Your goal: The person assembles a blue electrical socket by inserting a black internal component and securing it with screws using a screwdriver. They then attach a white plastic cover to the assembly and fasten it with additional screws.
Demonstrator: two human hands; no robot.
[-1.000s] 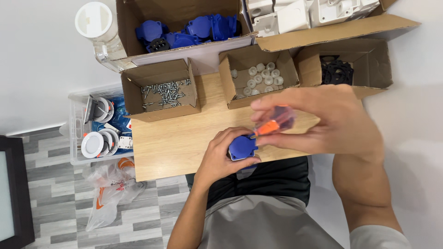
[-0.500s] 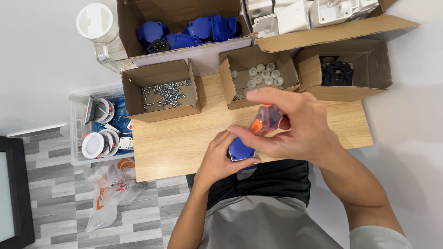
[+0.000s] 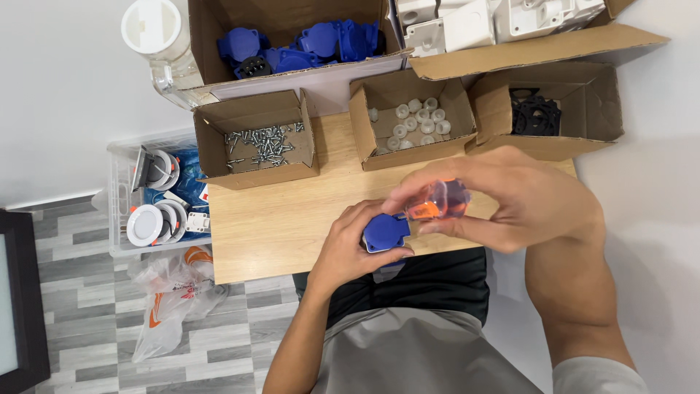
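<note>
My left hand (image 3: 350,252) grips a small blue plastic socket part (image 3: 386,233) at the near edge of the wooden table (image 3: 270,226). My right hand (image 3: 510,201) holds a screwdriver with a clear orange handle (image 3: 437,202), its tip set against the blue part. The screwdriver's shaft is mostly hidden by my fingers.
Open cardboard boxes line the table's far side: screws (image 3: 266,142), white caps (image 3: 408,120), black gaskets (image 3: 536,113), blue socket parts (image 3: 306,44), white housings (image 3: 474,22). A clear bin (image 3: 120,182) with round white fixtures and a plastic bag (image 3: 175,299) sit at the left on the floor.
My right hand with the screwdriver has shifted left and closer to the blue part. My left hand stays in place on the part.
</note>
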